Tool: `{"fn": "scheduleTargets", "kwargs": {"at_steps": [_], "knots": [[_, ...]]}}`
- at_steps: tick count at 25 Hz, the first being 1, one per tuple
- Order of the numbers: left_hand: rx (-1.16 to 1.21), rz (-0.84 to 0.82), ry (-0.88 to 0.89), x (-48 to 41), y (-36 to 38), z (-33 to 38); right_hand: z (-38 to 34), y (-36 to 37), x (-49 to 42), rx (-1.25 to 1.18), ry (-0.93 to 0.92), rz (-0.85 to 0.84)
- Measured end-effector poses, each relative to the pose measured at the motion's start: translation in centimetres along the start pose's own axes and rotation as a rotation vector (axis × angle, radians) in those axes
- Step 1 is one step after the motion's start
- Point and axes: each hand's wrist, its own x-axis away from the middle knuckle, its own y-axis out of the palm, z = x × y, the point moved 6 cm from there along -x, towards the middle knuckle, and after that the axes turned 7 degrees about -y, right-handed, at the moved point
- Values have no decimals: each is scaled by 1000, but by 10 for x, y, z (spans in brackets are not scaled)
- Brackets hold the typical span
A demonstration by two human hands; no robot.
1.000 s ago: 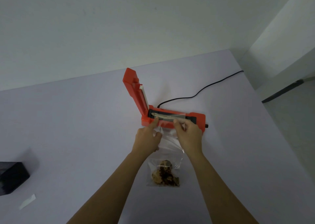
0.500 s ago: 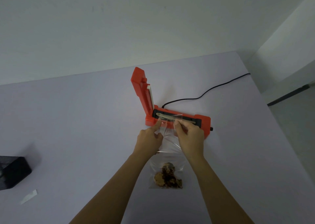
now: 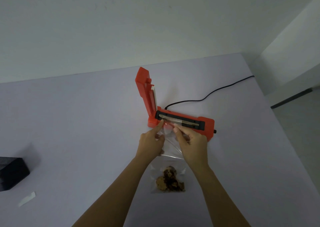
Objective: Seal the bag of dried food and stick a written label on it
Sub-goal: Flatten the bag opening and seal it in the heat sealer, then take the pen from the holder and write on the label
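The bag (image 3: 168,173) lies in the middle of the frame on the worktop (image 3: 78,131). Its long side runs up to the sealer (image 3: 180,121) — food at the bottom, open end at the top. Left hand (image 3: 151,143) and right hand (image 3: 193,143) each pinch that open end, equally near the bar.

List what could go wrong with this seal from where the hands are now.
1. Both hands, left hand and right hand, pinch the bag beside the heat sealer; its raised lid could catch fingertips when closed.
2. The plastic looks creased near the sealing strip, so the seam might wrinkle or leak.
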Motion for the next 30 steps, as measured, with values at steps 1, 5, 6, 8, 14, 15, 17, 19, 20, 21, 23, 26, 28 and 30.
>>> {"fn": "scheduleTargets", "kwargs": {"at_steps": [1, 5, 6, 8, 14, 15, 17, 19, 20, 21, 23, 26, 28, 30], "knots": [[38, 7, 12, 2, -1, -1, 2, -3, 2, -15, 4, 18], [197, 39, 38, 12, -6, -3, 9, -12, 7, -166, 93, 65], [234, 46, 32, 17, -7, -4, 10, -13, 8, -203, 128, 76], [314, 62, 6, 29, -12, -7, 10, -15, 10, -263, 200, 72], [438, 190, -81, 81, -48, -58, 25, 33, 64, -426, 412, -497], [463, 241, -103, 91, -58, -73, 26, 44, 83, -431, 429, -602], [502, 337, -155, 110, -78, -105, 23, 68, 121, -392, 430, -780], [513, 395, -192, 119, -96, -131, 15, 94, 149, -315, 384, -870], [514, 419, -209, 122, -107, -144, 8, 109, 160, -286, 355, -879], [514, 439, -225, 123, -118, -155, 1, 124, 169, -262, 330, -872], [507, 450, -248, 118, -140, -170, -10, 147, 182, -223, 310, -829], [449, 401, -229, 97, -157, -177, -18, 161, 195, -190, 321, -744], [360, 352, -213, 77, -159, -175, -19, 162, 198, -173, 337, -704], [223, 307, -202, 57, -155, -177, -16, 163, 198, -150, 362, -683]]}}
